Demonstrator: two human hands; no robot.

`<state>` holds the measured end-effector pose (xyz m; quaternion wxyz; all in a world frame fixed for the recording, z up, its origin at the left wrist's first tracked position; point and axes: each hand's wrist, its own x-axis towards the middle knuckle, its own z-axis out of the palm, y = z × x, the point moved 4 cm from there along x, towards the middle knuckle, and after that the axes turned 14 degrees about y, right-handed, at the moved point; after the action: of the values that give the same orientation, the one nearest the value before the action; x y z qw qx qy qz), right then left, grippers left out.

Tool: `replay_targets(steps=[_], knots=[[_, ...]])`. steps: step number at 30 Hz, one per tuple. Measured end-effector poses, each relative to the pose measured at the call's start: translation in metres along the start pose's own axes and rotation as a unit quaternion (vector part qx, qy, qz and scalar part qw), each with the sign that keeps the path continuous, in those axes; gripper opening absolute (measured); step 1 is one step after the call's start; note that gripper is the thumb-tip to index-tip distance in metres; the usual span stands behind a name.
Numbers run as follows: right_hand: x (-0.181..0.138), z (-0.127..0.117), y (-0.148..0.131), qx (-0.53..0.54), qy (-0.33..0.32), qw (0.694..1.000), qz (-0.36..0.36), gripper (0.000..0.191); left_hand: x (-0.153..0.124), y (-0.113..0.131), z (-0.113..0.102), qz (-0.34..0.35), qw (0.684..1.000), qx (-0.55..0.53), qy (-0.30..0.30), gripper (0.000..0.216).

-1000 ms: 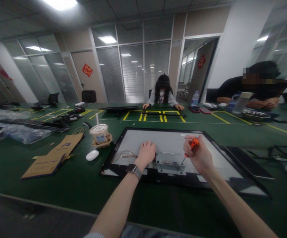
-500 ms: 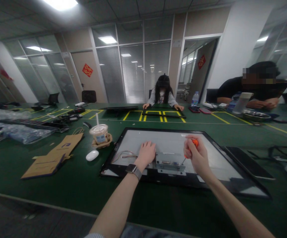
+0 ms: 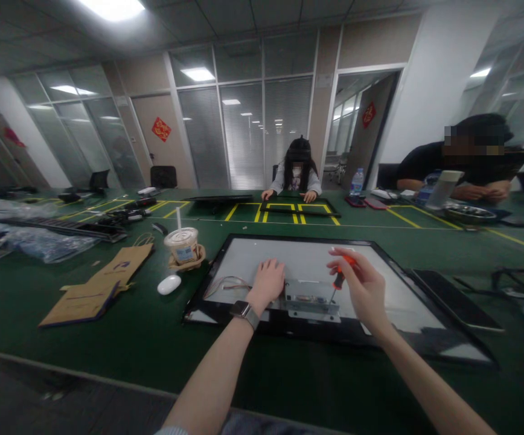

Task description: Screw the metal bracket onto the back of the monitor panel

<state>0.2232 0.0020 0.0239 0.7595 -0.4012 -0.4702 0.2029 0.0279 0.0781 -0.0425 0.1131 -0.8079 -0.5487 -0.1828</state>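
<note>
A flat display panel with a black frame lies on the green table in front of me. On its near part sits a metal bracket carrying a circuit board and connectors. My right hand holds an orange-red screwdriver, its fingers loosened around the handle. The screwdriver's shaft slants down to the right end of the bracket; the screw itself is too small to make out. My left hand lies flat on the panel, just left of the bracket, fingers stretched out. Thin cables lie left of that hand.
Left of the panel are a white mouse, a drink cup in a cardboard holder and a paper bag. A dark flat slab lies to the right. Across the table, one person handles a black frame; another sits farther right.
My right hand's fingers have gone from a tight grip to a looser hold on the screwdriver handle. The person opposite has drawn one hand inward along the frame. My left hand stays put.
</note>
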Motion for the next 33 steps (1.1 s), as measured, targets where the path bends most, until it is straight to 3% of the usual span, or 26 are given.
replay_targets(steps=[4,9,15,23,27,30,33], knots=[[0.001,-0.002,0.000,0.004,0.022,1.000,0.001,0.017,0.000,-0.001,0.001,-0.002,1.000,-0.004,0.001,0.040],[-0.002,-0.001,-0.001,0.024,-0.049,0.998,-0.022,0.032,0.000,-0.001,0.002,0.004,1.000,0.000,0.011,0.038],[-0.001,0.002,-0.002,-0.024,-0.074,0.994,-0.075,0.022,0.000,-0.002,0.002,0.003,1.000,-0.002,0.010,0.038],[0.003,-0.002,0.006,-0.065,-0.034,0.991,-0.111,0.014,0.001,-0.001,0.002,-0.003,1.000,-0.001,0.002,0.039],[0.007,-0.004,0.004,-0.088,-0.055,0.987,-0.119,0.028,0.001,0.000,0.001,-0.003,1.000,-0.004,-0.001,0.039],[0.010,-0.003,0.005,-0.094,-0.077,0.988,-0.094,0.028,0.001,-0.001,0.002,-0.009,1.000,-0.007,-0.004,0.040],[0.013,-0.003,0.009,-0.089,-0.058,0.990,-0.097,0.022,0.001,-0.001,0.002,-0.013,1.000,-0.010,-0.008,0.042]])
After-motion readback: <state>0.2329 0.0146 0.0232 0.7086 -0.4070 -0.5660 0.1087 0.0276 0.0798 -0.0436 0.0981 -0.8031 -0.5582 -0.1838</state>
